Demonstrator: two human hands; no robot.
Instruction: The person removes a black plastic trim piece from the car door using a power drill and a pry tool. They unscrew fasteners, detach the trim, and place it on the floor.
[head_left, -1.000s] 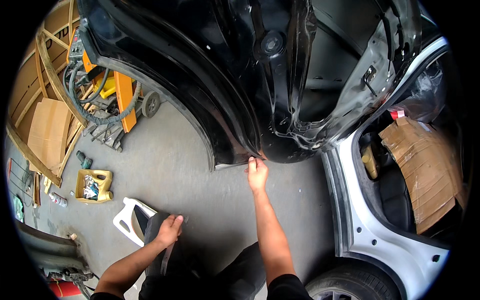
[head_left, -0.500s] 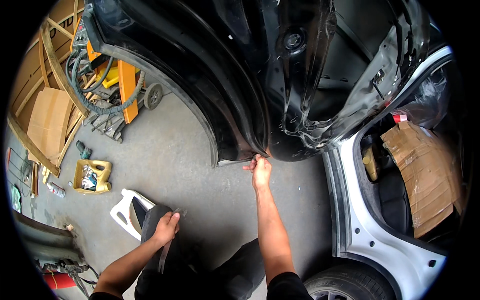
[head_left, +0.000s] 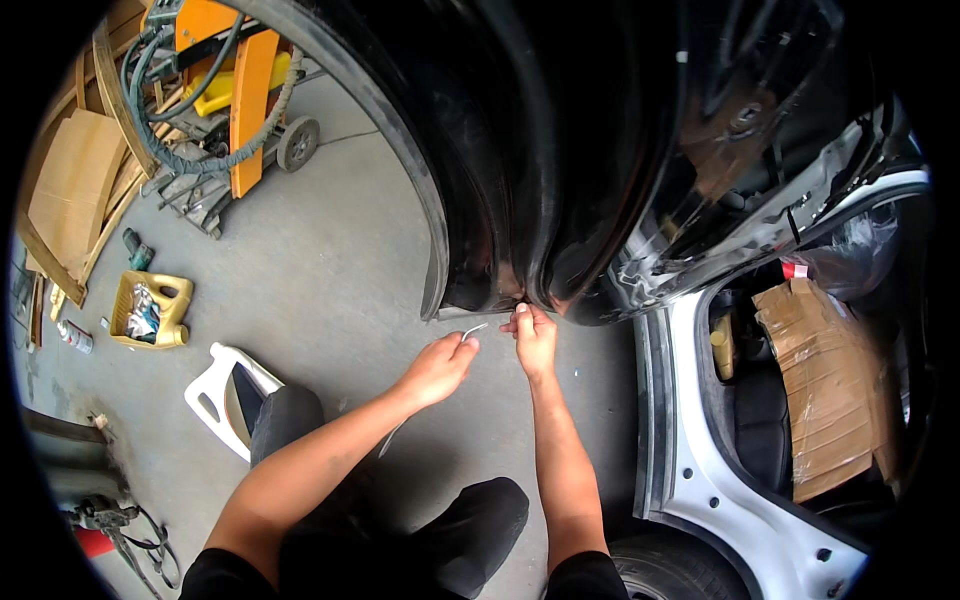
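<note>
My left hand (head_left: 440, 366) is closed around a thin pale strip (head_left: 390, 440). One end of it sticks out past the thumb toward my right hand, and the other hangs down beside my forearm. My right hand (head_left: 535, 338) has its fingers pinched at the lower edge of a black car door (head_left: 590, 150), close to its bottom corner. Whatever those fingertips may hold is too small to make out. A grey-black rubber edge (head_left: 432, 240) runs along the door's curved side. The two hands are a short way apart.
To the right stands the silver car body (head_left: 690, 440) with a cardboard sheet (head_left: 825, 390) inside its opening and a tyre (head_left: 680, 570) below. At left are a cut white jug (head_left: 205, 400), a gold cut-open container (head_left: 180, 310), a spray can (head_left: 75, 337) and an orange wheeled machine (head_left: 255, 110).
My left hand has moved from beside my knee up and right, bringing the strip near the door's lower edge. My right hand stays at that edge. The view has shifted.
</note>
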